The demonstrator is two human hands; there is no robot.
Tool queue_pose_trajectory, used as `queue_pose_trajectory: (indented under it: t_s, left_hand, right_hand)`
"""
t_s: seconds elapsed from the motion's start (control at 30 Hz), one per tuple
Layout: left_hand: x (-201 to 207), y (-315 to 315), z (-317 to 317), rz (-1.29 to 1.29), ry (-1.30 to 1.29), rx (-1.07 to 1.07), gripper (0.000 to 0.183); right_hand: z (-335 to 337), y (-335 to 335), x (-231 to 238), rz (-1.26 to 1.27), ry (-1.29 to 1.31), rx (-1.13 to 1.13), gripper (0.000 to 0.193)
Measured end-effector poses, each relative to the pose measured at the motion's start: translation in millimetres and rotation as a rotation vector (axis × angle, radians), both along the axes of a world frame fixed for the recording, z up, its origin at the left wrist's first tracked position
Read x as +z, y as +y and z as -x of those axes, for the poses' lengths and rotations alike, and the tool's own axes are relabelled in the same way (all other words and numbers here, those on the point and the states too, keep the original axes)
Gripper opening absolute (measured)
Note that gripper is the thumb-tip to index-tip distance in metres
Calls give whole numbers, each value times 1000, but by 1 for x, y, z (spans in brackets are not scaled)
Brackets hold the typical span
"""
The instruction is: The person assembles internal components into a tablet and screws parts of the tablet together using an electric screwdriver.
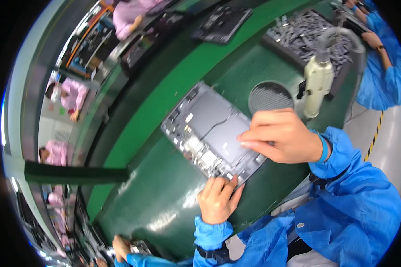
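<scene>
An opened grey tablet-like device [209, 129], with dark flat panels and small boards along one edge, lies on the green work surface [160, 196]. My left hand [218, 200] grips the device's near corner with its fingers pressed on the edge. My right hand [283, 135] rests on the device's right side, fingers flat and together, pressing on the dark panel. Both arms wear blue sleeves.
A cream electric screwdriver [318, 86] hangs beside a round mesh vent [269, 95]. A tray of small dark parts [307, 35] lies beyond. Another dark device [223, 22] sits on the green belt. A blue-sleeved person [383, 66] works at right; pink-clad people [73, 95] at left.
</scene>
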State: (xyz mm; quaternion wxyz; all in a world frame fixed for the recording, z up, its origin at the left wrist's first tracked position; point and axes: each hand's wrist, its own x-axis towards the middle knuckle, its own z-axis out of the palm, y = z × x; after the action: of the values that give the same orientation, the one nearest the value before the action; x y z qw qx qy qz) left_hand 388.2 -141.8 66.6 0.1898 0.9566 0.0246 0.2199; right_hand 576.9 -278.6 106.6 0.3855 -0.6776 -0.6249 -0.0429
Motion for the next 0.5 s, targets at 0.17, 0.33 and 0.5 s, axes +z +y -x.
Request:
queue_pose_trajectory:
  t_s: [0.17,0.33,0.5]
  left_hand:
    - [4,-7,12,-79,5,88,26]
    - [-3,-11,7,-149,3,110,32]
    - [10,-19,0,-138,-118,159,23]
  right_hand:
    - [-20,-42,-6,-829,-225,-613,46]
    - [-54,-58,-21,-429,1178,-141,50]
    - [-67,-56,-4,-388,1166,-240,40]
